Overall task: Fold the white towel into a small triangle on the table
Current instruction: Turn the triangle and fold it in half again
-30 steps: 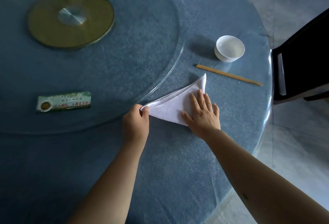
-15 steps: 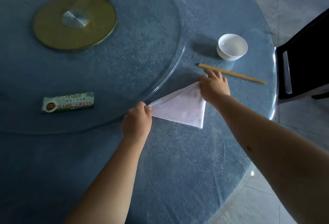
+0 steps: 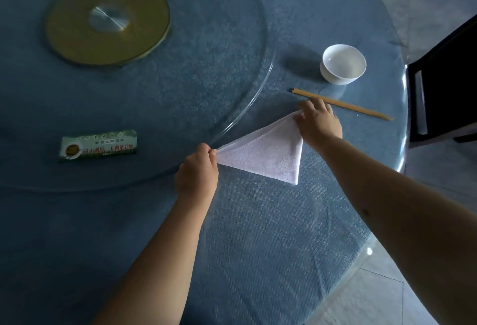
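White towel is flat on the worktop, already a triangle, lying just off the edge of the glass turntable. My left hand: grip closed, pinching the towel's left corner between thumb and fingers, right at the turntable's rim. My right hand: on the far corner of the towel, fingers curled down over the tip; looks like a pinch on the corner, though the fingertips themselves are hidden under the hand. Third corner points toward me, free, lying flat. The long edge between my two hands shows a stitched hem, layers stacked roughly in line.

Pair of wooden chopsticks lies just beyond my right hand, nearly touching the knuckles; can't tell if there is contact. Empty white bowl upright past the chopsticks. Green printed packet sits on the turntable, well to the left of my left hand. Brass-coloured turntable hub further back left. Dark chair at the right edge of the worktop. Blue cloth under a clear cover.
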